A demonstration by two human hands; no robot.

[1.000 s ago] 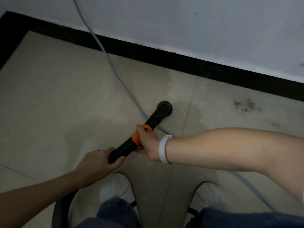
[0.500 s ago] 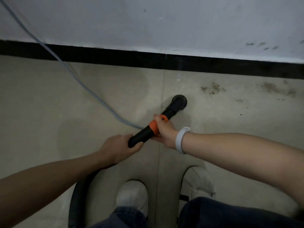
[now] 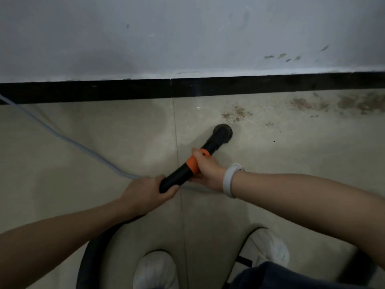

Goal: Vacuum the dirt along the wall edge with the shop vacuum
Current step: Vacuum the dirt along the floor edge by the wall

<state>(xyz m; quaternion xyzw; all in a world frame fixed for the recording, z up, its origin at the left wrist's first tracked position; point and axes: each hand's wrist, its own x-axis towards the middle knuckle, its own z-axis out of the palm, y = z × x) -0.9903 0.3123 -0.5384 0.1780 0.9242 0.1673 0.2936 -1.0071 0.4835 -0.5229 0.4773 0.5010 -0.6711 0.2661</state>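
Note:
A black vacuum wand (image 3: 179, 178) with an orange collar (image 3: 192, 163) points down at the floor tiles; its round nozzle (image 3: 223, 132) sits just below a patch of brown dirt (image 3: 236, 114). More dirt (image 3: 354, 103) lies along the black baseboard (image 3: 125, 90) further right. My right hand (image 3: 206, 171) grips the wand at the orange collar. My left hand (image 3: 148, 190) grips the wand's rear end, where the black hose (image 3: 89, 259) curves off down past my left arm.
A grey cable (image 3: 62, 138) runs across the floor from the left baseboard to under my hands. Two white shoes (image 3: 155, 270) (image 3: 268, 251) stand at the bottom edge. The white wall (image 3: 187, 34) rises above the baseboard.
The view has swung right and closer to the wall. The nozzle has moved right across the tile joint, up to the first dirt patch. Both hands keep their grip.

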